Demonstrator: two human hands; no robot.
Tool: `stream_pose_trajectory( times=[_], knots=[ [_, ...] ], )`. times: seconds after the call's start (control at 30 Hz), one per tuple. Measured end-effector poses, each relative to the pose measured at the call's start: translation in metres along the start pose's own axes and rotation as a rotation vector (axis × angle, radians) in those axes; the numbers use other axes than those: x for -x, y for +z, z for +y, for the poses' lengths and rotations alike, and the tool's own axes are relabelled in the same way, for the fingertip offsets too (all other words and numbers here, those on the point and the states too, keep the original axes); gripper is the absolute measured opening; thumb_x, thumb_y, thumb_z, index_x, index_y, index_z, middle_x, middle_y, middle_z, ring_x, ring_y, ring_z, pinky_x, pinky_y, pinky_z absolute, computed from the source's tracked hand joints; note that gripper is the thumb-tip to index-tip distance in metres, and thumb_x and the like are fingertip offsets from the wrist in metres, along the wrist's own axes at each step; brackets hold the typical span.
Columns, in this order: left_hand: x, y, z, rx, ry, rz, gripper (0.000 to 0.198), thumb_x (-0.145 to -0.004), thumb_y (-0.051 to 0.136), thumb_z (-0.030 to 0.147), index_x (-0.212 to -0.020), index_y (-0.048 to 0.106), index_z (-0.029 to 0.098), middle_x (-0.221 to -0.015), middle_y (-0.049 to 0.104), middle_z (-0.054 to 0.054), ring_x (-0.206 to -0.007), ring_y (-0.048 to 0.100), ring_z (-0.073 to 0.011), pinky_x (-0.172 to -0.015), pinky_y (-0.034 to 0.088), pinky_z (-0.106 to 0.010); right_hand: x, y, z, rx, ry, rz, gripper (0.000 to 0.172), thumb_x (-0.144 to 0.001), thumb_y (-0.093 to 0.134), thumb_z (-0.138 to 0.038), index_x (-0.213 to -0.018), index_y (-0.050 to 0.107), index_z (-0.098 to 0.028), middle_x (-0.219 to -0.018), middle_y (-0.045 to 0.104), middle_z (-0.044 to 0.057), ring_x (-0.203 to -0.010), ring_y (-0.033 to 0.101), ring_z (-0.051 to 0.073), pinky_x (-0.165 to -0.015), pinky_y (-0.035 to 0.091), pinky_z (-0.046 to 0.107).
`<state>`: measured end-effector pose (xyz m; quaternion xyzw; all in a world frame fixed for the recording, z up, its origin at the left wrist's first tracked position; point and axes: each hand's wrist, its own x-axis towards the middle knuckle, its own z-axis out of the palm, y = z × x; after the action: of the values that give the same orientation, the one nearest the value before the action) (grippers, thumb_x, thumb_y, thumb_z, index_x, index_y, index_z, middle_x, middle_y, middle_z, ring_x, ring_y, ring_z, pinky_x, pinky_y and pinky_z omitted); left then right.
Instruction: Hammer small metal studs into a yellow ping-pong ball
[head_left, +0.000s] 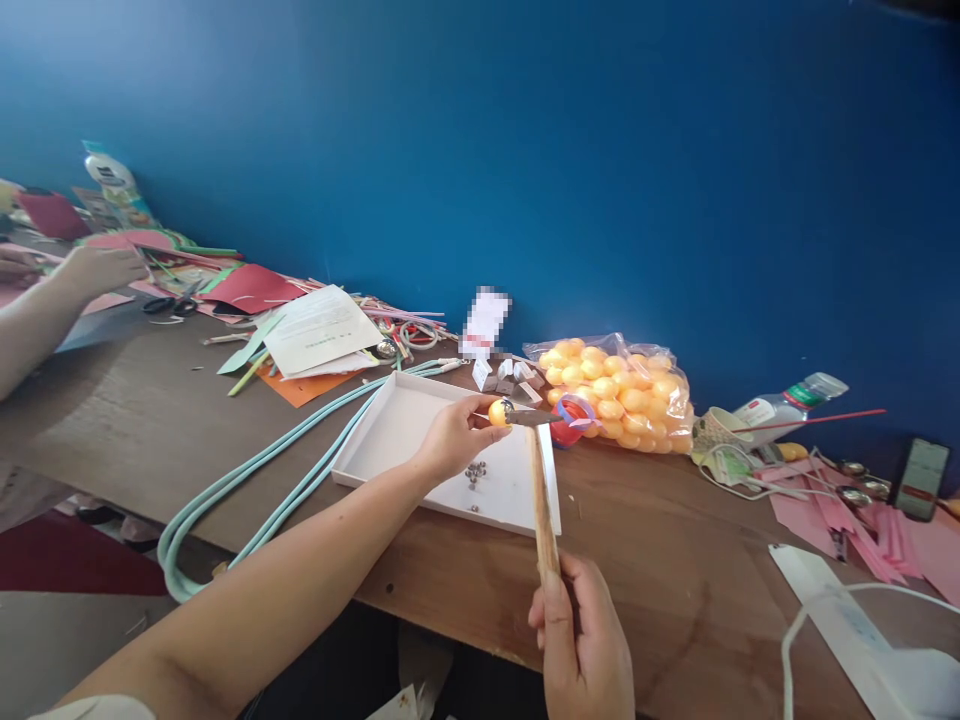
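Observation:
Pinched in the fingertips of my left hand [454, 440] is a small yellow-orange ball [496, 412], held above a shallow white box [405, 410]. My right hand [589, 640] is wrapped round the wooden handle of a hammer [542, 490]. The dark hammer head lies right against the ball in this view; whether it presses on it I cannot tell. Several small metallic beads [474, 472] lie in the box below my left hand. Beside the box stands a clear plastic bag [634, 400] full of yellow-orange balls.
Light blue cords [300, 500] loop left of the box. Papers [322, 330] and scissors [174, 300] lie further left, near another person's hand [101, 268]. Right of the bag are a plastic bottle [787, 405], pink paper [817, 515], a phone [921, 478] and a white power strip [840, 610].

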<state>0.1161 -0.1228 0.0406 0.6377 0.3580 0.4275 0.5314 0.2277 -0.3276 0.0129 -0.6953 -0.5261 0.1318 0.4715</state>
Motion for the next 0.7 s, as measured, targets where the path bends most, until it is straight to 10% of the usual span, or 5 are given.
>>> stream_pose_trajectory(
  times=[0.7],
  knots=[
    [0.0011,0.0005,0.0007,0.069,-0.03,-0.014,0.043,-0.069,0.071,0.028,-0.109,0.061,0.015,-0.096,0.069,-0.007,-0.077,0.064,-0.0148,-0.064,0.049,-0.024,0.0001,0.0005,-0.0001,-0.034,0.014,0.01,0.024,-0.093,0.042,-0.039,-0.103,0.054,-0.02,-0.064,0.054,-0.001,-0.056,0.055,0.016,-0.058,0.043,0.028]
  ],
)
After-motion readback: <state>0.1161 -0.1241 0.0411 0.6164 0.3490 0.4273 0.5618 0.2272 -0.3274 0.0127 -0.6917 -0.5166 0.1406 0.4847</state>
